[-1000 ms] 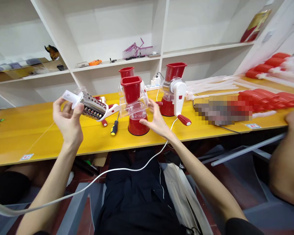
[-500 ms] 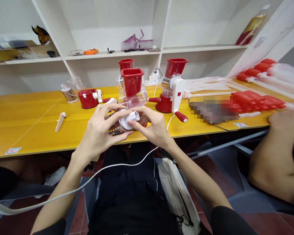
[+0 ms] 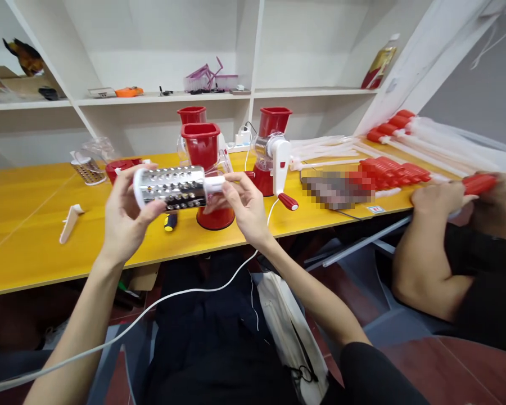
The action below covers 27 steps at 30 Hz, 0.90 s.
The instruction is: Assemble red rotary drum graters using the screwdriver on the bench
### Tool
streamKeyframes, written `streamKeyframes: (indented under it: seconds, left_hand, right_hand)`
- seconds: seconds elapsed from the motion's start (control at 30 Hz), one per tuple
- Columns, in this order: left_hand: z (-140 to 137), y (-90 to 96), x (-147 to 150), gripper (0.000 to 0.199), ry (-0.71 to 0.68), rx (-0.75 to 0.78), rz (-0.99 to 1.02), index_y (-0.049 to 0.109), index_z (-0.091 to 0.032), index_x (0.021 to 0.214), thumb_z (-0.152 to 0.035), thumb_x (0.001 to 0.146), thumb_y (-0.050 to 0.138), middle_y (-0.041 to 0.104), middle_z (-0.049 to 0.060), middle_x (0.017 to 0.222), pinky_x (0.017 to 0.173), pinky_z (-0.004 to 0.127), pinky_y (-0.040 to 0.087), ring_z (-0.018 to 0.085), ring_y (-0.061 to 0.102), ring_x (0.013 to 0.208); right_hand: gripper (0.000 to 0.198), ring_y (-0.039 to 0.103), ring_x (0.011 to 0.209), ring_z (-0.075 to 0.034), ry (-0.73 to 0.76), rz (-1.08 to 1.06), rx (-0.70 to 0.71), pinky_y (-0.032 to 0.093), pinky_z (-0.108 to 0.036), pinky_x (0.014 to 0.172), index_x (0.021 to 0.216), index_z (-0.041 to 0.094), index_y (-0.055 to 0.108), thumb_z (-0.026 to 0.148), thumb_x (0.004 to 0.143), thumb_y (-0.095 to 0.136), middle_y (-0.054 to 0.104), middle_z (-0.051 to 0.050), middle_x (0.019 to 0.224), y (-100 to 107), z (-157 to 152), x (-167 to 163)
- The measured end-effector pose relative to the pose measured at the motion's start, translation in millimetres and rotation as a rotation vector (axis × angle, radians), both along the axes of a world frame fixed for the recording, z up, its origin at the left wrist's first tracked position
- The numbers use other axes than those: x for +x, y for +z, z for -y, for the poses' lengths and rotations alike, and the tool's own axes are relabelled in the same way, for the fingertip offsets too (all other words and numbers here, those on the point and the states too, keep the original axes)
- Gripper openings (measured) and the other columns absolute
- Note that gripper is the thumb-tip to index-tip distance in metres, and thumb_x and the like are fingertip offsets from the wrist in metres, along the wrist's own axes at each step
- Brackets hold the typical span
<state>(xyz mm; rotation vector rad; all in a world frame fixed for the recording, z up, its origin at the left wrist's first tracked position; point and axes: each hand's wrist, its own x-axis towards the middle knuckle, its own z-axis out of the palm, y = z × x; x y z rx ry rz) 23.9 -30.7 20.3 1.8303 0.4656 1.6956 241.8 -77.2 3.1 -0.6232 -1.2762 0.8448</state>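
A metal grater drum with raised holes and white plastic ends is held sideways above the table. My left hand grips its wide white-rimmed end, thumb on the front. With thumb and fingers my right hand pinches the white stem at the other end. Just behind the drum stands a rotary grater with a red hopper and a red base, partly hidden by the drum and my fingers. To its right is another rotary grater with a white crank and red handle.
A white crank arm and a second drum lie on the left of the yellow table. A yellow-black tool handle lies below my drum. Red-handled parts fill the right, near a co-worker's hands. A white cable crosses my lap.
The grater drum has turned from pointing towards me to lying sideways, and my hands have moved apart to its two ends. The view has shifted right. The co-worker's hands now show a red-handled part.
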Motion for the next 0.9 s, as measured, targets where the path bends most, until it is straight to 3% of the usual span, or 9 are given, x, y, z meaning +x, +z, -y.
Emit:
streamKeyframes:
  seconds: [0.1, 0.17, 0.27, 0.4, 0.53, 0.67, 0.9]
  left_hand:
    - [-12.2, 3.4, -10.5, 0.044, 0.003, -0.231, 0.27, 0.071, -0.019, 0.109, -0.042, 0.073, 0.082, 0.075, 0.003, 0.106, 0.06, 0.02, 0.059, 0.015, 0.071, 0.086]
    - [-24.9, 2.8, -21.4, 0.039, 0.083, -0.327, 0.367, 0.068, -0.021, 0.101, -0.047, 0.073, 0.076, 0.076, -0.001, 0.099, 0.051, 0.017, 0.054, 0.012, 0.071, 0.075]
    - [-43.7, -4.8, -29.9, 0.037, 0.263, -0.442, 0.435, 0.062, -0.021, 0.095, -0.039, 0.067, 0.077, 0.074, -0.007, 0.085, 0.049, 0.017, 0.055, 0.01, 0.069, 0.064]
    - [-51.3, -16.0, -15.6, 0.043, 0.19, -0.577, 0.326, 0.063, -0.017, 0.099, -0.036, 0.065, 0.081, 0.074, -0.003, 0.085, 0.045, 0.018, 0.055, 0.011, 0.071, 0.058]
    - [-47.7, -16.5, -1.2, 0.046, 0.143, -0.594, 0.282, 0.066, -0.016, 0.096, -0.035, 0.06, 0.085, 0.074, -0.001, 0.085, 0.041, 0.019, 0.054, 0.012, 0.068, 0.052]
    - [-46.5, -13.9, -8.1, 0.043, 0.12, -0.588, 0.232, 0.07, -0.014, 0.092, -0.038, 0.061, 0.087, 0.075, 0.001, 0.081, 0.042, 0.02, 0.056, 0.013, 0.068, 0.053]
    - [-59.5, -7.4, -1.2, 0.04, 0.113, -0.481, 0.188, 0.07, -0.014, 0.095, -0.041, 0.073, 0.089, 0.078, 0.009, 0.101, 0.073, 0.034, 0.07, 0.02, 0.075, 0.081]
  right_hand:
    - [0.043, 0.067, 0.074, -0.002, -0.291, -0.042, 0.095, 0.06, -0.018, 0.079, 0.108, 0.021, 0.049, 0.062, 0.097, 0.054, 0.064, 0.004, 0.078, -4.3, -6.3, 6.3]
    - [0.042, 0.067, 0.083, -0.003, -0.401, -0.009, 0.106, 0.061, -0.018, 0.082, 0.11, 0.021, 0.049, 0.061, 0.099, 0.049, 0.066, 0.0, 0.09, -7.3, -13.7, 13.7]
    - [0.045, 0.066, 0.111, -0.008, -0.454, 0.162, 0.117, 0.062, -0.025, 0.098, 0.12, 0.021, 0.05, 0.062, 0.1, 0.046, 0.065, -0.006, 0.118, -13.0, -26.9, 23.2]
    - [0.057, 0.051, 0.145, -0.016, -0.457, 0.414, 0.209, 0.048, -0.04, 0.129, 0.138, 0.022, 0.045, 0.063, 0.099, 0.047, 0.052, -0.011, 0.15, -21.5, -39.5, 26.3]
    - [0.068, 0.041, 0.155, -0.018, -0.434, 0.486, 0.195, 0.04, -0.045, 0.137, 0.15, 0.02, 0.034, 0.064, 0.099, 0.043, 0.041, -0.014, 0.16, -27.0, -44.0, 26.3]
    - [0.071, 0.042, 0.155, -0.019, -0.417, 0.534, 0.168, 0.038, -0.047, 0.138, 0.15, 0.019, 0.036, 0.067, 0.098, 0.042, 0.042, -0.015, 0.16, -28.8, -47.2, 28.8]
    - [0.074, 0.049, 0.151, -0.018, -0.354, 0.488, 0.111, 0.052, -0.043, 0.127, 0.152, 0.023, 0.034, 0.065, 0.094, 0.053, 0.048, -0.013, 0.158, -27.3, -47.8, 35.3]
